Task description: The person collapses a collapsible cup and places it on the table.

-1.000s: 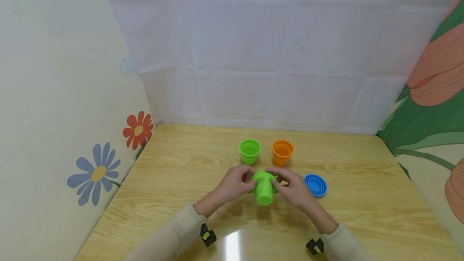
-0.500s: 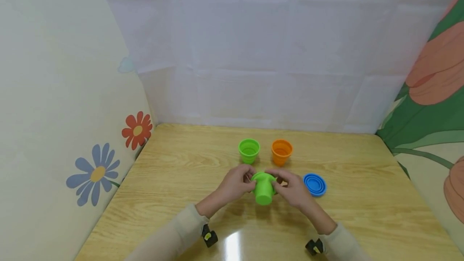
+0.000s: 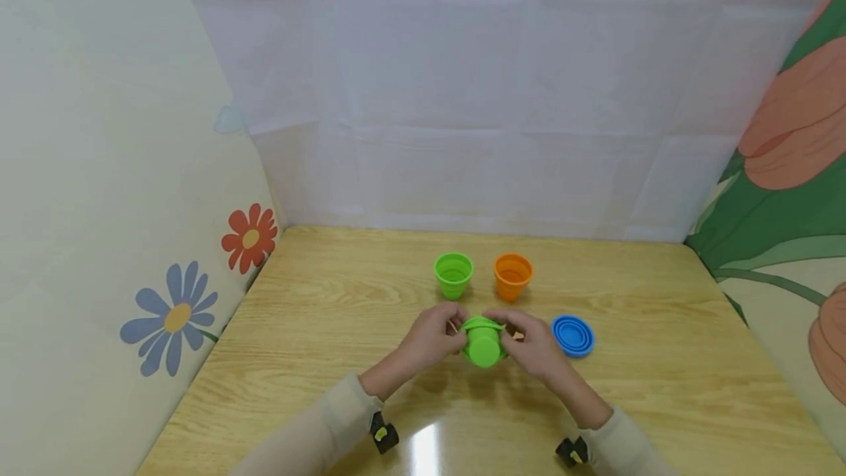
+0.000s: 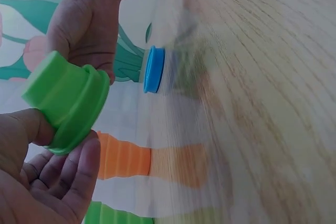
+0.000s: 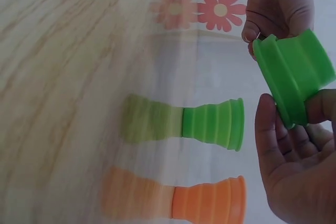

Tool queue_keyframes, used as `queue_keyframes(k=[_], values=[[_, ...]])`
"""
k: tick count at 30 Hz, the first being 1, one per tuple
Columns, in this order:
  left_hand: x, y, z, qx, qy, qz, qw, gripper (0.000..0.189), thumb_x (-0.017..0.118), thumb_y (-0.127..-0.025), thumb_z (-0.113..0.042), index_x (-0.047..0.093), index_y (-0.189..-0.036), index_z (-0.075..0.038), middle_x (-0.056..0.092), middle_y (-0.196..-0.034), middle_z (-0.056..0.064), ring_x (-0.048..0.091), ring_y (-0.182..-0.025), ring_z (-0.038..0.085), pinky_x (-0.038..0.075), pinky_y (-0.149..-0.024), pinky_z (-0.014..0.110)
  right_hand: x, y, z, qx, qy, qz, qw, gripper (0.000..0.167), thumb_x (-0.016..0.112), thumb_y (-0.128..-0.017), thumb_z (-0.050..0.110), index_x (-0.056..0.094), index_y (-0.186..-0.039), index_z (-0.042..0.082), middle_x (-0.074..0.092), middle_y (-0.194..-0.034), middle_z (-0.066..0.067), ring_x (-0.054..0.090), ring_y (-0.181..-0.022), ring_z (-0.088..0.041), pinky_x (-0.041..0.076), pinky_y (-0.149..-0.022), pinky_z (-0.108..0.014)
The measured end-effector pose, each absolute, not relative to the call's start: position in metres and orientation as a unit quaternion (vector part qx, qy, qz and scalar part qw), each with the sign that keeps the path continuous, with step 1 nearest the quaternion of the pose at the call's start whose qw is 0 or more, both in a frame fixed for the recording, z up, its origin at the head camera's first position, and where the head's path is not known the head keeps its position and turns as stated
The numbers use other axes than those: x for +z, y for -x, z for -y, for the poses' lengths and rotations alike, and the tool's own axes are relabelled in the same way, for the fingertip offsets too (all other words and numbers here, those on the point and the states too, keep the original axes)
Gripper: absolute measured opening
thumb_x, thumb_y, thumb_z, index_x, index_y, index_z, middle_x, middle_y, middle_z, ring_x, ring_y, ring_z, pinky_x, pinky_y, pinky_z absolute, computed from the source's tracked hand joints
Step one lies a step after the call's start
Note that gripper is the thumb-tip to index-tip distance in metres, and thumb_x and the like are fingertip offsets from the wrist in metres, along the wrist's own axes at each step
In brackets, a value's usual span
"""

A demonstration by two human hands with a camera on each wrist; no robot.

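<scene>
A green collapsible cup [image 3: 485, 350] is held between both hands above the table, its base turned toward me. In the wrist views it looks partly folded, the narrow base section [image 4: 44, 80] standing out of a wide, slightly buckled rim band [image 5: 275, 80]. My left hand [image 3: 432, 335] pinches the rim on the left side, thumb on the near face and fingers behind. On the opposite side my right hand [image 3: 534, 344] grips the rim the same way. The cup's opening faces away and is hidden in the head view.
Beyond the hands, another green cup [image 3: 453, 276] and an orange cup [image 3: 512, 278] stand upright and expanded. A blue collapsible cup [image 3: 573, 336], folded flat, lies right of my right hand on the wooden table [image 3: 330, 300]. Flowered cloth [image 3: 165, 204] flanks the table.
The held green cup looks shorter, its base closer to the rim and facing me more squarely. Both hands keep nearly the same place and grip.
</scene>
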State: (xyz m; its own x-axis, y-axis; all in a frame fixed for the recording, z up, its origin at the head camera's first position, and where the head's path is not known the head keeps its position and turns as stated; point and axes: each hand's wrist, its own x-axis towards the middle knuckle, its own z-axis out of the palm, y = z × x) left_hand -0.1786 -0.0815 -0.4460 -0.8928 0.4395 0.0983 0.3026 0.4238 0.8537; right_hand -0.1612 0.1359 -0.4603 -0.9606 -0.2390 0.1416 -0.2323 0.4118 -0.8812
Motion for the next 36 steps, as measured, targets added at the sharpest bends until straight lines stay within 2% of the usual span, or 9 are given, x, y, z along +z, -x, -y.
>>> queue_keyframes(k=[5, 8, 13, 19, 24, 33, 36], values=[[-0.45, 0.18, 0.084, 0.527, -0.221, -0.816, 0.089, 0.02, 0.061, -0.09, 0.001, 0.066, -0.11, 0.001, 0.067, -0.093, 0.008, 0.061, -0.077, 0.013, 0.061, -0.065, 0.03, -0.461, 0.162, -0.139, -0.566, 0.132, -0.813, 0.037, 0.034, 0.059, -0.097, 0.002, 0.068, -0.128, 0.012, 0.069, -0.109, -0.009, 0.059, -0.085, -0.019, 0.059, -0.064, -0.033], [-0.454, 0.181, 0.087, 0.559, -0.223, -0.791, 0.109, 0.022, 0.059, -0.098, -0.003, 0.065, -0.118, 0.003, 0.068, -0.1, 0.013, 0.064, -0.082, 0.015, 0.063, -0.07, 0.035, -0.463, 0.163, -0.143, -0.61, 0.138, -0.777, 0.072, 0.032, 0.057, -0.102, 0.008, 0.063, -0.134, 0.007, 0.067, -0.118, -0.016, 0.063, -0.091, -0.02, 0.061, -0.073, -0.038], [-0.455, 0.181, 0.092, 0.594, -0.222, -0.76, 0.143, 0.028, 0.056, -0.103, -0.008, 0.06, -0.128, 0.005, 0.068, -0.11, 0.018, 0.068, -0.088, 0.019, 0.063, -0.074, 0.034, -0.463, 0.165, -0.149, -0.653, 0.158, -0.733, 0.109, 0.042, 0.055, -0.106, 0.022, 0.054, -0.141, -0.001, 0.061, -0.131, -0.024, 0.068, -0.097, -0.016, 0.061, -0.08, -0.035], [-0.453, 0.18, 0.095, 0.608, -0.214, -0.747, 0.164, 0.03, 0.053, -0.105, -0.011, 0.057, -0.131, 0.005, 0.067, -0.113, 0.018, 0.068, -0.092, 0.021, 0.063, -0.078, 0.038, -0.459, 0.166, -0.15, -0.662, 0.148, -0.724, 0.125, 0.045, 0.056, -0.106, 0.024, 0.053, -0.143, -0.001, 0.06, -0.135, -0.023, 0.067, -0.099, -0.014, 0.059, -0.084, -0.035], [-0.453, 0.18, 0.095, 0.613, -0.209, -0.743, 0.171, 0.031, 0.053, -0.105, -0.012, 0.056, -0.131, 0.005, 0.066, -0.114, 0.018, 0.068, -0.091, 0.018, 0.063, -0.078, 0.039, -0.457, 0.165, -0.15, -0.667, 0.148, -0.718, 0.132, 0.045, 0.055, -0.106, 0.025, 0.052, -0.143, 0.0, 0.06, -0.135, -0.022, 0.067, -0.101, -0.015, 0.059, -0.086, -0.036], [-0.452, 0.181, 0.095, 0.623, -0.203, -0.731, 0.191, 0.031, 0.051, -0.107, -0.015, 0.054, -0.131, 0.004, 0.064, -0.113, 0.015, 0.065, -0.092, 0.018, 0.063, -0.077, 0.041, -0.455, 0.165, -0.15, -0.669, 0.156, -0.712, 0.147, 0.046, 0.058, -0.104, 0.022, 0.051, -0.143, -0.001, 0.062, -0.128, -0.016, 0.065, -0.102, -0.015, 0.058, -0.087, -0.037], [-0.452, 0.181, 0.095, 0.624, -0.201, -0.728, 0.202, 0.031, 0.053, -0.106, -0.017, 0.054, -0.13, 0.003, 0.065, -0.111, 0.014, 0.066, -0.092, 0.018, 0.062, -0.079, 0.046, -0.455, 0.165, -0.15, -0.665, 0.157, -0.715, 0.148, 0.046, 0.059, -0.104, 0.022, 0.052, -0.142, -0.001, 0.063, -0.127, -0.016, 0.065, -0.102, -0.016, 0.059, -0.087, -0.037]])
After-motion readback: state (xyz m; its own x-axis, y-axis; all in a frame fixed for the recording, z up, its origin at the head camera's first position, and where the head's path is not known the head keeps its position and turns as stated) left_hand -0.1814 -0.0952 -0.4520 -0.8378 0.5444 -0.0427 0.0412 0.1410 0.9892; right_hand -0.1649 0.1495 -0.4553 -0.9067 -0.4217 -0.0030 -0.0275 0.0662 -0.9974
